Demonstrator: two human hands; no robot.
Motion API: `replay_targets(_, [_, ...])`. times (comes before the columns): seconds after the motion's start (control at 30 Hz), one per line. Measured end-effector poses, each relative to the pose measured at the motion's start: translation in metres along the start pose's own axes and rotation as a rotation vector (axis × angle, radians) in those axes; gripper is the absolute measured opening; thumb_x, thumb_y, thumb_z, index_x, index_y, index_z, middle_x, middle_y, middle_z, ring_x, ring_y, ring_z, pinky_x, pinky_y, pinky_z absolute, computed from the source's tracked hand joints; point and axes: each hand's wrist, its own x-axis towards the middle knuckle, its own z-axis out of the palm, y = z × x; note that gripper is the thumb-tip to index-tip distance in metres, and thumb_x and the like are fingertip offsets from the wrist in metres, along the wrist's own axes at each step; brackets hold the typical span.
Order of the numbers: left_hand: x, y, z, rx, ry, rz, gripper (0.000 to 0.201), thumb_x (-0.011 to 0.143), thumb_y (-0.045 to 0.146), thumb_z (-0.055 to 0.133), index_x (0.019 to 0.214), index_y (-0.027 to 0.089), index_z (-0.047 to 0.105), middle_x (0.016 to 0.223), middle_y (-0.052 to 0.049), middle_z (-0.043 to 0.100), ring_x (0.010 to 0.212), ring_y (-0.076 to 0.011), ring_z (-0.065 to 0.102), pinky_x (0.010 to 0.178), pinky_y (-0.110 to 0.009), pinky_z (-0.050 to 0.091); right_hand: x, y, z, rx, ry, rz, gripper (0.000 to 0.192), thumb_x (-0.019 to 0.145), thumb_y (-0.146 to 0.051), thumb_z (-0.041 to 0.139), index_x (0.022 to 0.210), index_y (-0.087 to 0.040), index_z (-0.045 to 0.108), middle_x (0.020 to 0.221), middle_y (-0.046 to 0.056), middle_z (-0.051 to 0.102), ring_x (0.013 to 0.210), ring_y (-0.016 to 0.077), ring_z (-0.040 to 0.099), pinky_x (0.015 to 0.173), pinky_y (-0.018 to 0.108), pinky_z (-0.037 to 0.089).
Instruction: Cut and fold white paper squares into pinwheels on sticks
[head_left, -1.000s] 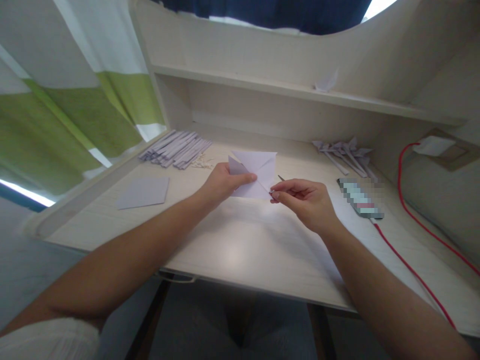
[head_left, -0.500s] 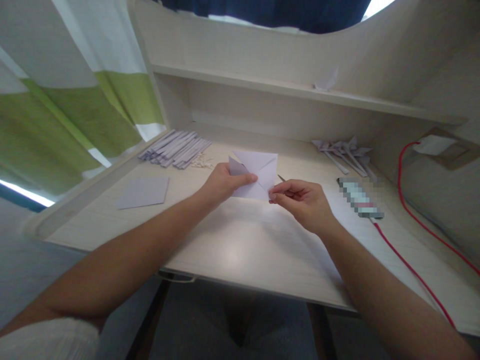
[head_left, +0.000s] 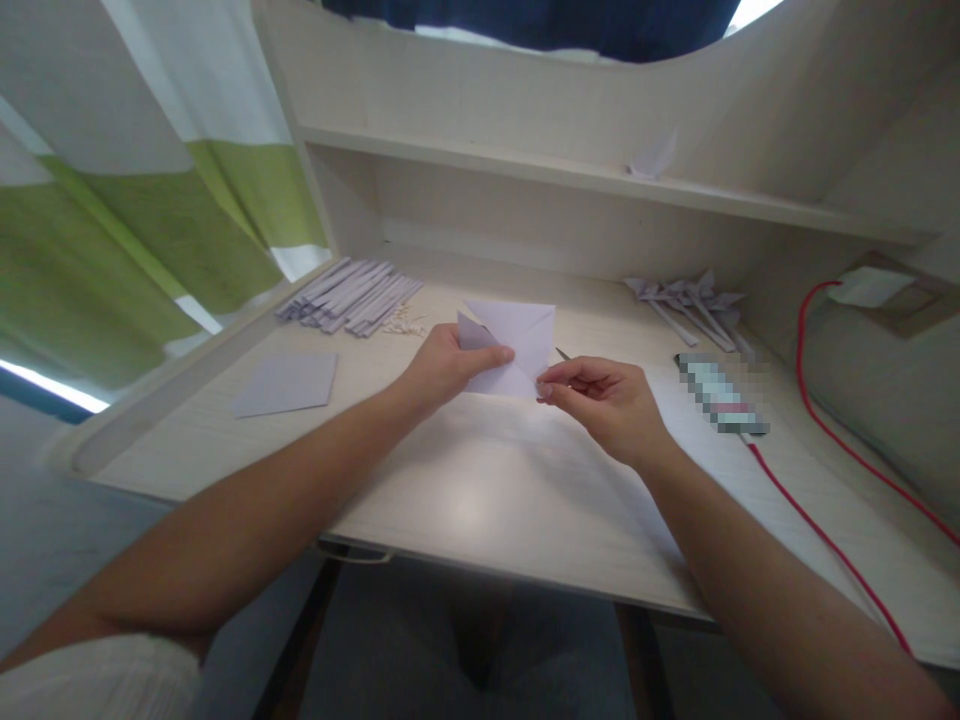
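A white square of paper [head_left: 529,330] with diagonal creases is raised over the desk, its left side folded up in a flap. My left hand [head_left: 450,362] grips it from the left, thumb across the front near the centre; the other fingers are behind the paper. My right hand [head_left: 600,395] is closed, thumb and fingertips pinched at the paper's lower right corner. A thin dark pointed tip [head_left: 562,354] shows just above the right fingers; I cannot tell what it belongs to.
A pile of rolled paper sticks [head_left: 352,295] and small pale bits [head_left: 405,322] lie back left, before them flat paper [head_left: 289,383]. Paper pinwheel-like pieces [head_left: 694,300] lie back right, near a phone [head_left: 720,395] on a red cable [head_left: 817,535]. A folded paper piece [head_left: 654,158] stands on the shelf [head_left: 487,160].
Almost nothing differs. Both hands keep their hold on the paper, and the view has shifted very slightly.
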Motion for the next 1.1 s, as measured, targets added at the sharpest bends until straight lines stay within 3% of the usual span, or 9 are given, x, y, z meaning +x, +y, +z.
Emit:
replay_targets(0.2, [-0.0005, 0.0036, 0.0008, 0.033, 0.011, -0.001, 0.026, 0.064, 0.032, 0.088, 0.064, 0.014, 0.070, 0.060, 0.002, 0.066, 0.053, -0.0096, 0.054, 0.058, -0.023, 0.046, 0.0000, 0.0030, -0.0009, -0.025, -0.013, -0.046, 0.009, 0.083, -0.027, 0.083, 0.089, -0.020, 0.084, 0.091, 0.005, 0.081, 0.082, 0.0186, 0.073, 0.073, 0.031, 0.056])
replay_targets(1.1, [0.0000, 0.0011, 0.0007, 0.051, 0.006, 0.011, 0.024, 0.065, 0.032, 0.087, 0.064, 0.015, 0.070, 0.062, 0.002, 0.066, 0.055, -0.0105, 0.056, 0.058, -0.024, 0.045, 0.0001, 0.0046, -0.0006, -0.003, -0.010, -0.010, 0.008, 0.081, -0.022, 0.082, 0.089, -0.019, 0.082, 0.081, 0.004, 0.080, 0.074, 0.0169, 0.071, 0.069, 0.030, 0.055])
